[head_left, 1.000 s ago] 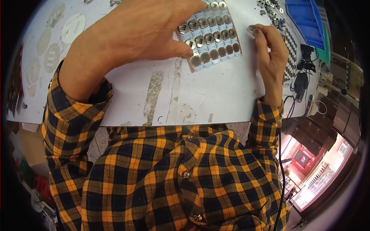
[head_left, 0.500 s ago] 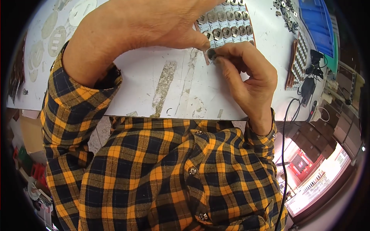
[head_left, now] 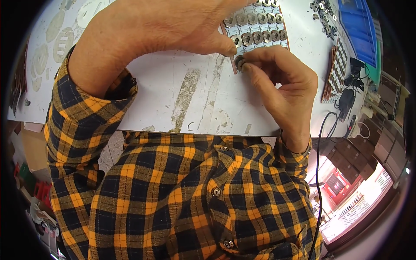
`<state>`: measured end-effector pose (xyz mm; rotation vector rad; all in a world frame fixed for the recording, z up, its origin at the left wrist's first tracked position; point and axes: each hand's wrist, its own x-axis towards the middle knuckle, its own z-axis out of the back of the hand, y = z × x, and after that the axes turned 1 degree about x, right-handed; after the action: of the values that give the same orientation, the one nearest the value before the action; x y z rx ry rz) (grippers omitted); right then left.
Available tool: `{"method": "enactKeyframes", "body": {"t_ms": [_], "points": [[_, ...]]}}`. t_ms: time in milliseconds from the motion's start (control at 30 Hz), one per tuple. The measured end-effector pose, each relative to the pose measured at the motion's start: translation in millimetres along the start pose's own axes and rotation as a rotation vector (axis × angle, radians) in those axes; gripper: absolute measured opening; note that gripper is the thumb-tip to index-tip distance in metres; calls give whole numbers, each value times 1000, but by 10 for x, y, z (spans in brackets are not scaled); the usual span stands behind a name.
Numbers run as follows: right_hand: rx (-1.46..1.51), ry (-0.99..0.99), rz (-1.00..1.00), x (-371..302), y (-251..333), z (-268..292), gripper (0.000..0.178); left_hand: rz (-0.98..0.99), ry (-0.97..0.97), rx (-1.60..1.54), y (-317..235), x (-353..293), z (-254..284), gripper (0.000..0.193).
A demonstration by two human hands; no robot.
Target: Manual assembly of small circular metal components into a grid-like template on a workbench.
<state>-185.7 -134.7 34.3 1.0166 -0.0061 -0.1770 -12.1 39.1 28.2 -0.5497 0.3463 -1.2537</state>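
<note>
My right hand (head_left: 284, 80) pinches a small round dark metal piece (head_left: 239, 62) between thumb and forefinger. It is at the near left corner of a panel (head_left: 253, 28) carrying rows of shiny metal pieces with dark, angular centres. Across the panel's left side reaches my left hand (head_left: 186, 28), its thumb tip at the panel's near left edge, close to the pinched piece. Its thumb is spread away from the other fingers, which mostly run out of the top of the picture. Part of the panel is also cut off there.
Loose small dark parts (head_left: 325, 19) lie at the far right beside a blue bin (head_left: 357, 32). A stack of similar panels (head_left: 333, 71) stands on the right, next to a black adapter (head_left: 346, 103) and cable. Worn tape (head_left: 184, 99) marks the white tabletop (head_left: 151, 95).
My right hand has shifted slightly right, and the pinched piece has turned a little. My left hand has hardly moved. The panel appears slightly farther right.
</note>
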Motion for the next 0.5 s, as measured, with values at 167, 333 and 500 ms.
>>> {"method": "enactKeyframes", "body": {"t_ms": [167, 333, 500], "points": [[-114, -4, -79, -24, 49, -20, 14, -147, -150, 156, 19, 6, -67, 73], [-144, 5, 103, 21, -70, -9, 12, -140, -186, 99, 2, 14, -37, 71], [-127, -14, 257, 39, -87, -34, 13, -623, -652, 49, 282, 62, -296, 71]]}}
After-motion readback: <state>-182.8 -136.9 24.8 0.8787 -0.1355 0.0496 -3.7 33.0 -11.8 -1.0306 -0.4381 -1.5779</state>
